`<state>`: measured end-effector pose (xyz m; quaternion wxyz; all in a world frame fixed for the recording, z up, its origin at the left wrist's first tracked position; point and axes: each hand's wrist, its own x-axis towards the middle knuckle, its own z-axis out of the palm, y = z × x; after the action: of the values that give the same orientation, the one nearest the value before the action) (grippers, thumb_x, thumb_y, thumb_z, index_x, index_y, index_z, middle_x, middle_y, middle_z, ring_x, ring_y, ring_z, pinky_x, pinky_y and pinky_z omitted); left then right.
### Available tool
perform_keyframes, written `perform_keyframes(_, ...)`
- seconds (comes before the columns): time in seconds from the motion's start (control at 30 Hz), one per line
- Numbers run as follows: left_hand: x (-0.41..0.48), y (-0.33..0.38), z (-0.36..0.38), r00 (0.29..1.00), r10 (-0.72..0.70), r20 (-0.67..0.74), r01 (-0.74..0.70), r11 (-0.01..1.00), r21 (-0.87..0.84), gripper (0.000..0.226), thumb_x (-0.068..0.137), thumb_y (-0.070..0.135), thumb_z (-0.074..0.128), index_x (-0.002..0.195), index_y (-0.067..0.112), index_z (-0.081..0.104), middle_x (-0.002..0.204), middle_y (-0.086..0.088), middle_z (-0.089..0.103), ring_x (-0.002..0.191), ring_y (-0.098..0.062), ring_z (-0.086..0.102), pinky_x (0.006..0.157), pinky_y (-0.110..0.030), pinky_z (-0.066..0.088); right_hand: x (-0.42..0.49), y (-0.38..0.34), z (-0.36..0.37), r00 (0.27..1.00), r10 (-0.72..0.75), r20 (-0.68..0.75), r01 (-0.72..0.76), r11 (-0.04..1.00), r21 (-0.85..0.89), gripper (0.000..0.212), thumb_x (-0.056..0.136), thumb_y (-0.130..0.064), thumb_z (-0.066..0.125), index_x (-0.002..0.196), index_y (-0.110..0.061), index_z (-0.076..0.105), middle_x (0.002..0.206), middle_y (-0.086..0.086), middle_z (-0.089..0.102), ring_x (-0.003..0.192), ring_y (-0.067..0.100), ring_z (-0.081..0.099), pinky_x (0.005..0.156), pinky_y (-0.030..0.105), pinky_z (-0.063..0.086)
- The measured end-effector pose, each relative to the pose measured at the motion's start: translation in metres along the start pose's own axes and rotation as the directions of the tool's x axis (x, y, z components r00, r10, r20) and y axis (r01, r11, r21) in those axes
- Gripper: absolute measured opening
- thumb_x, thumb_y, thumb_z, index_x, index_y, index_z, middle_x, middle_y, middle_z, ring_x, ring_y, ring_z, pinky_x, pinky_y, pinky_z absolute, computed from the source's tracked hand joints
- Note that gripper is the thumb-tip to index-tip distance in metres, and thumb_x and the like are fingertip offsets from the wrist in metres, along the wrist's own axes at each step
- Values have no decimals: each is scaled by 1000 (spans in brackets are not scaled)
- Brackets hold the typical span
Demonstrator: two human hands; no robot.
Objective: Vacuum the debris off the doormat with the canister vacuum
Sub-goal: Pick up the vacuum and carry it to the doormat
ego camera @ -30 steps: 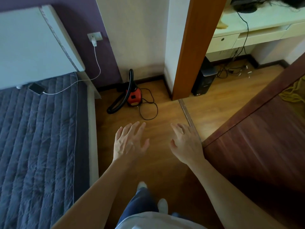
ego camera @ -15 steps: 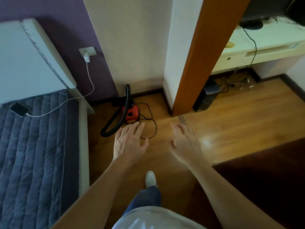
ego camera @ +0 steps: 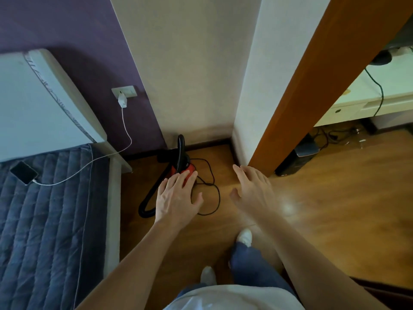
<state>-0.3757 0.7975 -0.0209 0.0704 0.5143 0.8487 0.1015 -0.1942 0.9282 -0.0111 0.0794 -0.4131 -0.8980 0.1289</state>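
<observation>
Both hands empty, fingers spread: left hand (ego camera: 176, 199) in front of the red canister vacuum (ego camera: 186, 170), right hand (ego camera: 252, 190) beside it.

Bedroom corner beside a doorway
A bed with a blue-grey quilt (ego camera: 44, 220) and a pale headboard (ego camera: 33, 104) stands against the purple wall (ego camera: 67, 30); a dark phone (ego camera: 23, 172) lies on the quilt near the headboard, joined by a white cable (ego camera: 127, 133) to a white charger (ego camera: 122, 100) plugged into the wall socket (ego camera: 128, 91); a brown door frame (ego camera: 312, 86) rises from the wooden floor (ego camera: 335, 209); past it stands a cream desk (ego camera: 388, 86), with a black computer tower (ego camera: 295, 159) on the floor just beside the frame and tangled dark cords (ego camera: 330, 135) under the desk
</observation>
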Motion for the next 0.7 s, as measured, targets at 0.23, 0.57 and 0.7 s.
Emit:
perform_keyframes(0.23,73,-12,10,992,-127,-24,127,992,17,62,92,48,61,148,23,49,147,-4,56,136,-26,52,114,-51,40,104,21,14,993,-107,52,106,994,17,64,90,-33,66,150,-18,48,142,6,58,132,25,54,109,43,44)
perform_keyframes(0.57,173,-22,6,916,-400,-36,401,915,39,60,94,52,53,148,25,49,149,0,55,136,-22,51,114,-46,39,264,34,20,922,-356,151,348,934,79,63,91,-35,63,150,-19,46,144,6,56,137,26,49,113,49,45)
perform_keyframes(0.7,187,-33,1,876,-480,-46,482,875,37,60,96,52,52,151,27,44,152,2,50,141,-21,46,117,-47,35,305,20,29,890,-414,194,405,910,82,64,94,-36,61,153,-20,43,149,7,52,141,27,45,117,48,40)
